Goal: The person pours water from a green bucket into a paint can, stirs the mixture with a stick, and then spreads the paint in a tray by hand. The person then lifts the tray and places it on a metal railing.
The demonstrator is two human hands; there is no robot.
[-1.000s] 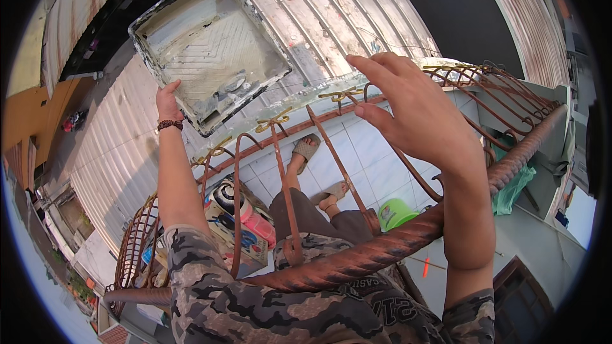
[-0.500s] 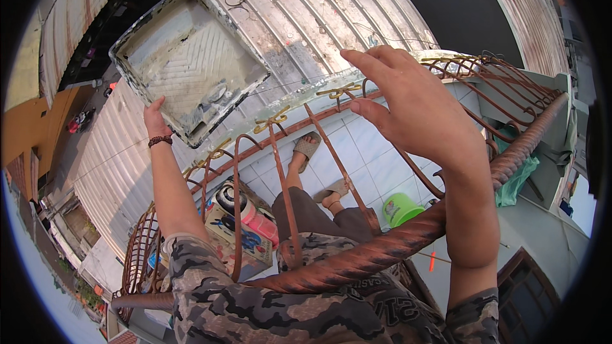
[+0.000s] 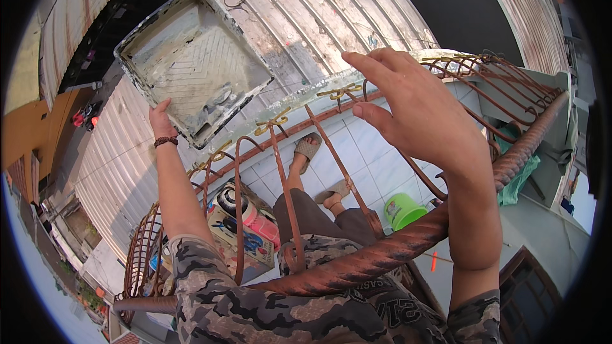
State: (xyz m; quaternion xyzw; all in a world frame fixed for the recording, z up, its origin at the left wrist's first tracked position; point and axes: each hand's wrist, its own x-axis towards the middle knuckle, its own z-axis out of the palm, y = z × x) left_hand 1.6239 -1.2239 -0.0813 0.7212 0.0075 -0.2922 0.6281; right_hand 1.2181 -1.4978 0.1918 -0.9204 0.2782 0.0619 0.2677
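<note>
My left hand [image 3: 162, 121] grips the near-left edge of a paint tray [image 3: 191, 64], held out beyond the railing. The tray is rectangular, pale inside with a ribbed floor, and smeared with dried and wet-looking paint along its dark rim. Only the thumb shows over the edge; the other fingers are hidden underneath. Above the railing, to the right of the tray, my right hand [image 3: 408, 108] is raised with its fingers stretched and apart, holding nothing. Under it runs the rusty scrolled railing [image 3: 331, 153] with yellowish ornaments.
A thick twisted handrail [image 3: 363, 248] crosses in front of my body. On the tiled balcony floor [image 3: 363, 140] stand a bright green bucket [image 3: 403, 211] and a box [image 3: 252, 242] holding a pink container. Beyond the railing lies a corrugated metal roof [image 3: 306, 6].
The paint tray and my left hand have shifted slightly to the right. My right hand stays nearly in place, still spread. Red figures on the street below have moved.
</note>
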